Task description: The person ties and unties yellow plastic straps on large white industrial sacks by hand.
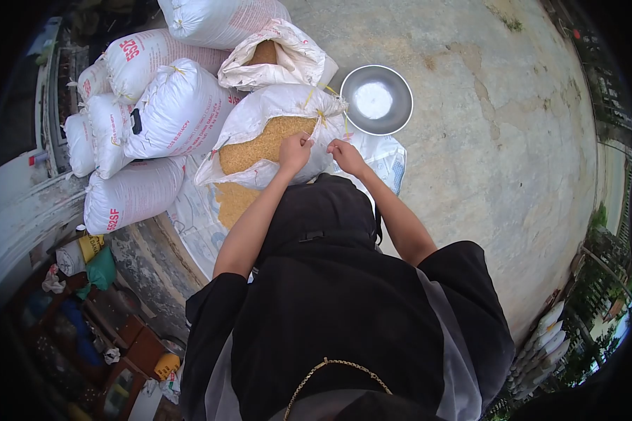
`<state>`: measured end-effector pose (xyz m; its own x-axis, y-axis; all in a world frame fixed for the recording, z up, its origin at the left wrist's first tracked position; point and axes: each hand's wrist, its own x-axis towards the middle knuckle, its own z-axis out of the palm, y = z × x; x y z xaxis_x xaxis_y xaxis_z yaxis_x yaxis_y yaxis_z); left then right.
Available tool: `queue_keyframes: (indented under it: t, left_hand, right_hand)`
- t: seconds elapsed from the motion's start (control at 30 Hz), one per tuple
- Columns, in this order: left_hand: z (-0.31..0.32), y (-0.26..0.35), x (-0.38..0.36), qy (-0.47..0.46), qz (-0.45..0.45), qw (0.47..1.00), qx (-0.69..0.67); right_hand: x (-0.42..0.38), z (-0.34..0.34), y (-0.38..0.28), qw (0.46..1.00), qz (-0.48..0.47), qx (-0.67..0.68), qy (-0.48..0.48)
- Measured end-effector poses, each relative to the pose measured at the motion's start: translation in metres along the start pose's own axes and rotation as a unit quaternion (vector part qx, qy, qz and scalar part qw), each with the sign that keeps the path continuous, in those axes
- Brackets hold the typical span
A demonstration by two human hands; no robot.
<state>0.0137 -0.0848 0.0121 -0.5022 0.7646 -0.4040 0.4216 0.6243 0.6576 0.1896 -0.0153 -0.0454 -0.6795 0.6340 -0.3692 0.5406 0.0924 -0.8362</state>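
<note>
Holding left fingers (pixel 304 141) and right fingers (pixel 336 148) curled closed at right side of open woven sack (pixel 279 100) of granular golden grain (pixel 258 146), near-left of round metal bowl (pixel 377 100); cannot confirm any pinched strand.

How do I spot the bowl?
Find the heap of white sacks at upper left, beside the concrete floor. Just right of the nearer open grain sack sits the bowl: round, shiny grey metal, where its neighbours are baggy white sacks.

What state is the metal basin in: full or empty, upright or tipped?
Empty and upright: the metal basin shows its bare, shiny inside bottom, with its round opening facing up.
</note>
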Motion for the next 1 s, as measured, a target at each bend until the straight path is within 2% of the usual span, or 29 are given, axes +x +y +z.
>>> queue_keyframes:
  t: [0.03, 0.07, 0.1, 0.13, 0.17, 0.2, 0.23, 0.27, 0.4, 0.47, 0.6, 0.67, 0.7, 0.77, 0.9, 1.0]
  left_hand:
    - [0.001, 0.001, -0.001, -0.005, 0.015, 1.000, -0.003]
    - [0.002, 0.001, 0.000, -0.011, 0.030, 0.999, -0.007]
    - [0.006, -0.006, 0.007, -0.010, 0.032, 0.999, -0.007]
    - [0.009, -0.015, 0.020, 0.014, -0.062, 0.997, -0.053]
    - [0.010, -0.023, 0.034, 0.038, -0.153, 0.982, -0.099]
    - [0.003, -0.021, 0.044, 0.038, -0.151, 0.983, -0.098]
    - [-0.007, -0.017, 0.054, 0.028, -0.258, 0.926, -0.274]
    - [-0.015, -0.012, 0.061, 0.017, -0.354, 0.826, -0.438]
    - [-0.004, -0.044, 0.092, -0.007, -0.340, 0.799, -0.496]
    - [0.004, -0.058, 0.095, -0.001, -0.308, 0.831, -0.463]
    - [0.006, -0.052, 0.078, 0.026, -0.273, 0.866, -0.418]
    - [0.006, -0.046, 0.071, -0.004, -0.274, 0.818, -0.505]
    - [0.007, -0.041, 0.070, -0.004, -0.274, 0.818, -0.506]
    - [0.007, -0.031, 0.066, -0.009, -0.291, 0.778, -0.556]
    - [0.009, -0.031, 0.067, -0.011, -0.278, 0.768, -0.577]
    - [0.010, -0.036, 0.066, -0.004, -0.266, 0.769, -0.581]
  right_hand:
    - [0.006, 0.003, 0.001, 0.996, 0.005, 0.090, -0.024]
    - [0.011, 0.008, 0.002, 0.996, 0.003, 0.089, -0.023]
    - [0.017, 0.014, -0.002, 0.984, 0.024, 0.169, -0.045]
    - [0.022, 0.019, -0.006, 0.966, 0.044, 0.247, -0.067]
    - [0.026, 0.020, -0.009, 0.966, 0.041, 0.247, -0.066]
    - [0.028, 0.022, -0.011, 0.947, 0.084, 0.291, -0.105]
    - [0.029, 0.024, -0.013, 0.923, 0.128, 0.333, -0.144]
    - [0.029, 0.024, -0.014, 0.924, 0.127, 0.332, -0.143]
    - [0.022, 0.017, -0.030, 0.904, 0.154, 0.371, -0.145]
    - [0.019, 0.014, -0.036, 0.899, 0.201, 0.367, -0.129]
    - [0.027, 0.025, -0.021, 0.901, 0.190, 0.370, -0.125]
    - [0.025, 0.027, -0.017, 0.890, 0.174, 0.403, -0.120]
    - [0.026, 0.028, -0.013, 0.891, 0.174, 0.402, -0.120]
    - [0.025, 0.032, -0.004, 0.895, 0.137, 0.407, -0.126]
    - [0.024, 0.026, -0.008, 0.891, 0.136, 0.415, -0.127]
    - [0.029, 0.022, -0.015, 0.912, 0.160, 0.348, -0.150]
